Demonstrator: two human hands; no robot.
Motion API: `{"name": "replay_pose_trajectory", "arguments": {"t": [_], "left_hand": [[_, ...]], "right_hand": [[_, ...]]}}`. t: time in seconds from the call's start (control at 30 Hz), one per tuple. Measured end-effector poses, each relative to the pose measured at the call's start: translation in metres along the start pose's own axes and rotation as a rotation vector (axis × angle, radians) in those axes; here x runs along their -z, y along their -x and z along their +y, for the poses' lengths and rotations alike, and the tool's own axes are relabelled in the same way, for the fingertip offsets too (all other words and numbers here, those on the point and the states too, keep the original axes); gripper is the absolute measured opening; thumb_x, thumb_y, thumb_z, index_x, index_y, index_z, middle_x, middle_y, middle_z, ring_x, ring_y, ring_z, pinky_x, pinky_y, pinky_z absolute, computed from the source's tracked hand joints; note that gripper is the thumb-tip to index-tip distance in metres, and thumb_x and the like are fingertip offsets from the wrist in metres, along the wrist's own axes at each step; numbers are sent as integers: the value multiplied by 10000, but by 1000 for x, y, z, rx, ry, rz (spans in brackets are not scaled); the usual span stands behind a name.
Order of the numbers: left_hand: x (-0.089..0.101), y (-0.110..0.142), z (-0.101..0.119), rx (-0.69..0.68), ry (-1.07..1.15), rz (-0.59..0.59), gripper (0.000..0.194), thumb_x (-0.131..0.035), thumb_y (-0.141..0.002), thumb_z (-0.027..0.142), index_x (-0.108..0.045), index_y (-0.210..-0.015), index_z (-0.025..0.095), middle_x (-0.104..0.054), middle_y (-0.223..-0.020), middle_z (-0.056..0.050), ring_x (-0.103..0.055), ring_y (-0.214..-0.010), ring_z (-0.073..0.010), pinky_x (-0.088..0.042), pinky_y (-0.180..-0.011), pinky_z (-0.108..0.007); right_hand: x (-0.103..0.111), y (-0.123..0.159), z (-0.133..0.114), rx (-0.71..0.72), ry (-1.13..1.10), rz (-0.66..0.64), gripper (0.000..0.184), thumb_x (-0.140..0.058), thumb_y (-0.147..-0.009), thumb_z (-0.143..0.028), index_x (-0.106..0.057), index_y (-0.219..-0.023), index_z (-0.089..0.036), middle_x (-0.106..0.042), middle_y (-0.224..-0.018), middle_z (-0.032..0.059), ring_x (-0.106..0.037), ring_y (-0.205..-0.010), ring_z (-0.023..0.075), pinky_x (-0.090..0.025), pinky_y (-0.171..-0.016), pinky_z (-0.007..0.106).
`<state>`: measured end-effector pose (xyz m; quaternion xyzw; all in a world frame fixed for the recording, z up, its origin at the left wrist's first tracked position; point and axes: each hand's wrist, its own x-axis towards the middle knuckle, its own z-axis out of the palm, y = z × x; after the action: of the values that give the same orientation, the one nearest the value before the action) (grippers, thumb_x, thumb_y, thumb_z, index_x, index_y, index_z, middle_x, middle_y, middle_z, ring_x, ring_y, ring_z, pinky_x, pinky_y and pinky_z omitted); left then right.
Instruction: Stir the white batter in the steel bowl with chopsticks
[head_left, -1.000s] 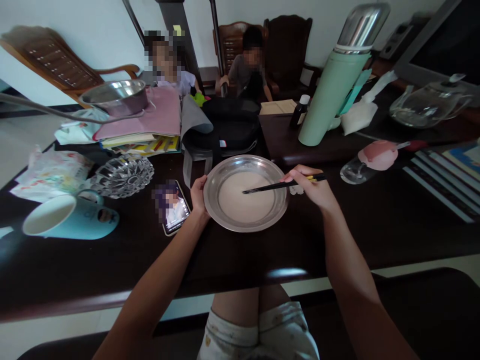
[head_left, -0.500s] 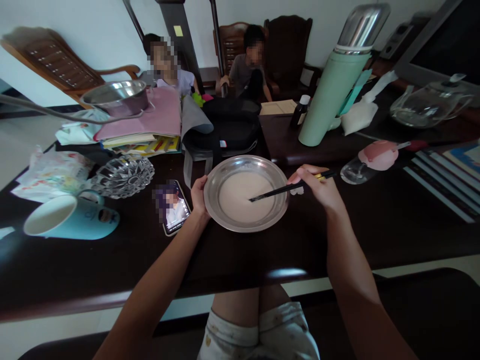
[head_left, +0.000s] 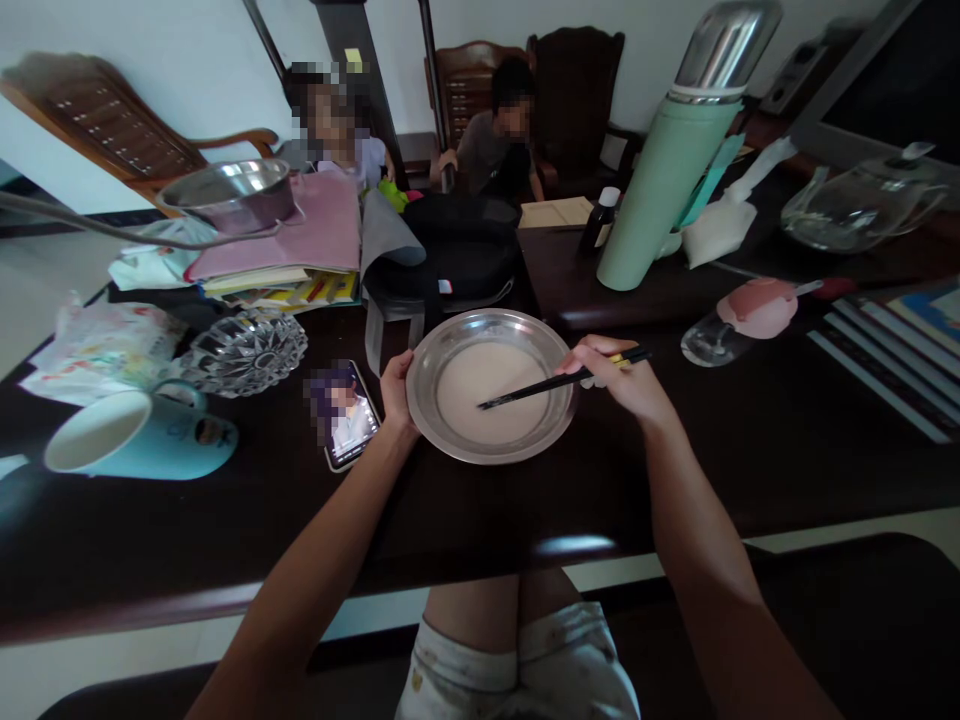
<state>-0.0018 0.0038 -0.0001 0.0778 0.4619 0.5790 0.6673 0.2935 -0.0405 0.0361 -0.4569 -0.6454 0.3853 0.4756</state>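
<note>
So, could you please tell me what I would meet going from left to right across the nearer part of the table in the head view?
Light-blue mug → phone → left grip → metal bowl → right grip → pink-topped bottle → stack of books.

I record my left arm (head_left: 322,560) bare, rising rightward from the bottom edge, lower left. My left hand (head_left: 397,395), just left of centre, is curled in a hold and partly hidden. My right arm (head_left: 701,535), also bare, slants up and leftward from lower right. My right hand (head_left: 619,375), right of centre, is pinched, pointing left.
</note>
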Motion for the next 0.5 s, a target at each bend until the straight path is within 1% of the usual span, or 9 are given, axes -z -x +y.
{"name": "replay_pose_trajectory", "arguments": {"t": [0.03, 0.1, 0.2, 0.3, 0.4, 0.47, 0.5], "left_hand": [[0, 0, 0, -2, -4, 1, 145, -675, -833, 335, -680, -739, 223, -781, -688, -39, -817, -820, -308, -678, -810, -409], [0, 0, 0, -12, 4, -3, 138, -673, -836, 331, -678, -743, 229, -779, -687, -39, -817, -828, -310, -676, -811, -408], [0, 0, 0, 0, 32, -14, 127, -676, -841, 315, -679, -747, 229, -771, -681, -34, -820, -837, -309, -671, -811, -394], [1, -1, -1, 10, 69, -12, 133, -675, -847, 298, -690, -739, 222, -755, -659, -29, -824, -838, -302, -667, -815, -374], [1, -1, -1, -11, 63, -15, 138, -707, -837, 307, -701, -734, 216, -752, -652, -29, -825, -844, -314, -668, -835, -387], [0, 1, 0, -4, 49, -7, 151, -686, -850, 302, -701, -732, 210, -771, -677, -41, -824, -856, -323, -673, -850, -412], [-1, 2, 1, 8, 53, 4, 169, -654, -866, 293, -698, -728, 207, -780, -692, -49, -824, -862, -324, -675, -857, -422]], "right_hand": [[-1, 0, 0, 9, 8, -5, 556, -728, -902, -795, -799, -716, -276, -824, -768, 49, -812, -824, 245, -646, -786, 379], [-1, 0, 2, 20, 16, 27, 543, -727, -912, -783, -800, -729, -277, -823, -775, 50, -809, -823, 242, -643, -783, 376], [3, 0, 3, -3, 1, 85, 530, -755, -906, -760, -787, -711, -269, -810, -743, 48, -786, -755, 229, -625, -723, 362], [2, 1, 1, -34, -24, 35, 550, -759, -886, -784, -783, -696, -268, -803, -720, 43, -765, -694, 220, -617, -678, 359], [-1, 0, -2, -23, -24, -9, 560, -749, -877, -806, -790, -692, -278, -805, -723, 38, -784, -736, 229, -638, -737, 372], [-1, 0, -2, -7, -16, 24, 560, -752, -874, -805, -788, -684, -280, -812, -735, 39, -789, -756, 229, -637, -767, 373], [1, 0, -2, -8, -16, 49, 558, -759, -873, -799, -784, -677, -278, -815, -737, 40, -784, -741, 225, -631, -756, 370]]}}
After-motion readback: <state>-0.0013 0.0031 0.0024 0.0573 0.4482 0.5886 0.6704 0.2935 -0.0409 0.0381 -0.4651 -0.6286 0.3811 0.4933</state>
